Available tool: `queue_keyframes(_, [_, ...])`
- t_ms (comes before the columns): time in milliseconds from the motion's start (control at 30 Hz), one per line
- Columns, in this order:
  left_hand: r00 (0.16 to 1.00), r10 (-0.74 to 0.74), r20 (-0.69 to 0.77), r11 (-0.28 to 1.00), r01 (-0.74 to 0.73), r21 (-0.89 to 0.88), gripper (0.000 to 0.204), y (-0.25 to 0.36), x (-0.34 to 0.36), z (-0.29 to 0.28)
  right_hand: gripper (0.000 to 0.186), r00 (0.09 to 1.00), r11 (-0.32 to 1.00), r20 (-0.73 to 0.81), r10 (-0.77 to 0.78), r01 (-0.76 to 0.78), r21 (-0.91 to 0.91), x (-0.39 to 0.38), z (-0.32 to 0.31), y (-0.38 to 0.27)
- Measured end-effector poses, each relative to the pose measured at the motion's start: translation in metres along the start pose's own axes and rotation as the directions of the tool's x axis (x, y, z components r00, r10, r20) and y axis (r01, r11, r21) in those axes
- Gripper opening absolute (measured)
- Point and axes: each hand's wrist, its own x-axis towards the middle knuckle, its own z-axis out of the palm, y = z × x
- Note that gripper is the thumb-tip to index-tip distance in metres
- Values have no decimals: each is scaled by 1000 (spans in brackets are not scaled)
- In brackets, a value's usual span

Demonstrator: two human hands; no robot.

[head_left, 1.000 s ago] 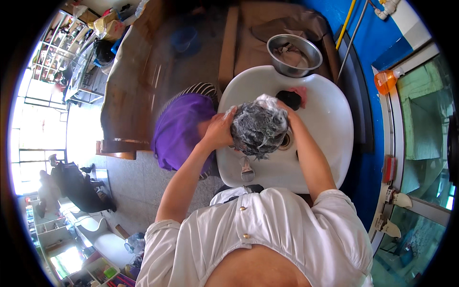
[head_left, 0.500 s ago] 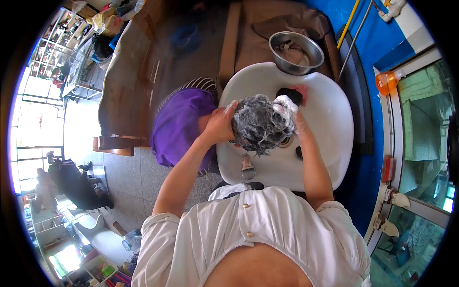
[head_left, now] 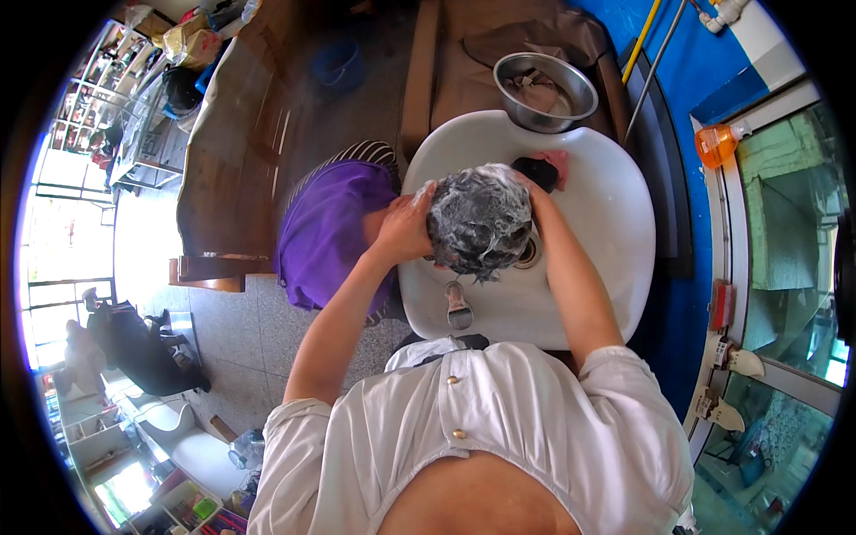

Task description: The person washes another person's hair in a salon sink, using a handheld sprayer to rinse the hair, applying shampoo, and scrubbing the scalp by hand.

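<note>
A person's head point(head_left: 481, 223), its dark hair covered in white lather, is over the white wash basin point(head_left: 611, 259). My left hand point(head_left: 407, 225) is cupped against its left side, near the neck, with foam on the fingers. At the upper right of the hair lies my right hand point(head_left: 539, 198), curved against the head, its fingertips partly hidden. The two hands hold the head between them. The person wears a purple cover point(head_left: 334, 232) over striped clothing. A hand shower point(head_left: 458, 308) rests in the basin's near left part, and the drain point(head_left: 528, 253) shows beside the head.
Behind the basin stands a steel bowl point(head_left: 546, 94) with cloth in it. A black and pink item point(head_left: 544, 169) lies inside the basin's far side. An orange bottle point(head_left: 716, 144) is by the window at right. A wooden bench point(head_left: 227, 169) stands at left, a blue bucket point(head_left: 339, 67) beyond.
My right hand has moved left and inward along the head, and the thick clump of foam beside it has flattened. My left hand stays at the head's left side.
</note>
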Motion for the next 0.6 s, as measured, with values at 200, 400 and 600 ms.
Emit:
queue_keyframes(200, [998, -61, 20, 997, 62, -41, 122, -10, -13, -3, 45, 963, 597, 227, -145, 268, -756, -51, 104, -104])
queue_keyframes(400, [978, -69, -198, 634, -110, -765, 77, -39, 9, 19, 57, 924, 352, 381, -23, 364, -862, -21, 135, -93])
queue_keyframes(600, [964, -255, -79, 466, 51, -883, 76, -16, -5, -8, 30, 883, 391, 453, -124, 463, -795, -57, 110, -104])
